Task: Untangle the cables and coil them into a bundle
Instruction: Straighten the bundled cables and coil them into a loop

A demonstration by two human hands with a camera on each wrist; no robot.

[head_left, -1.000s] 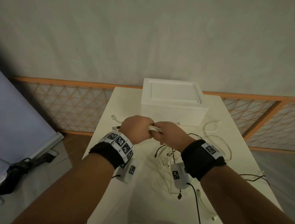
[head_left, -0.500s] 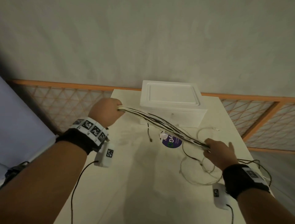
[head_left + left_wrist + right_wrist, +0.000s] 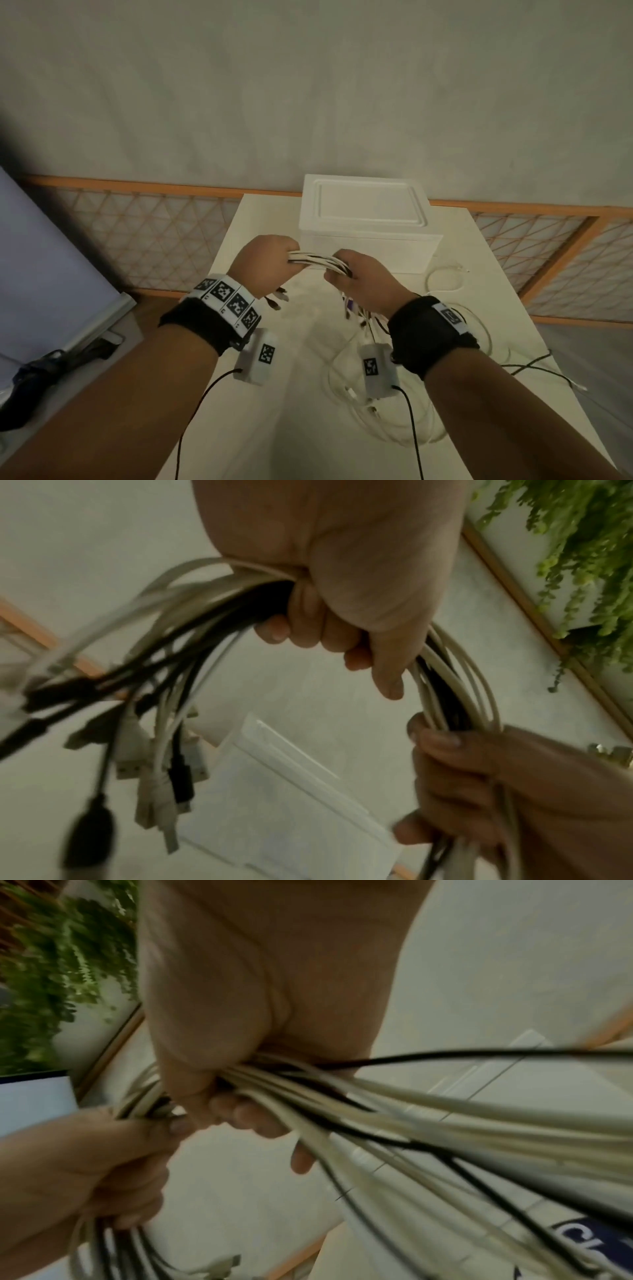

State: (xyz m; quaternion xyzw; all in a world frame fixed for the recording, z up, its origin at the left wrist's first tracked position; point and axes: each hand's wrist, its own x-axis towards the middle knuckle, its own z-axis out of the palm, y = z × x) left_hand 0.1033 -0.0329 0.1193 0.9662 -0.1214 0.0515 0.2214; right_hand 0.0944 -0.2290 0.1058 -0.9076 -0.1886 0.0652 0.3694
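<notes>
A bunch of white and black cables runs between my two hands above the table. My left hand grips one end of the bunch in a fist, and several plugs dangle below it. My right hand holds the same bunch a short way to the right, close to the left hand. From the right hand the cables trail down to loose loops on the table.
A white foam box stands at the back of the white table. A white cable loop lies to its right. Black leads cross the table's right edge. A lattice rail runs behind.
Half a second ago my hands were far apart with the bunch stretched between them. The right hand has come back up beside the left, and the slack has dropped onto the table.
</notes>
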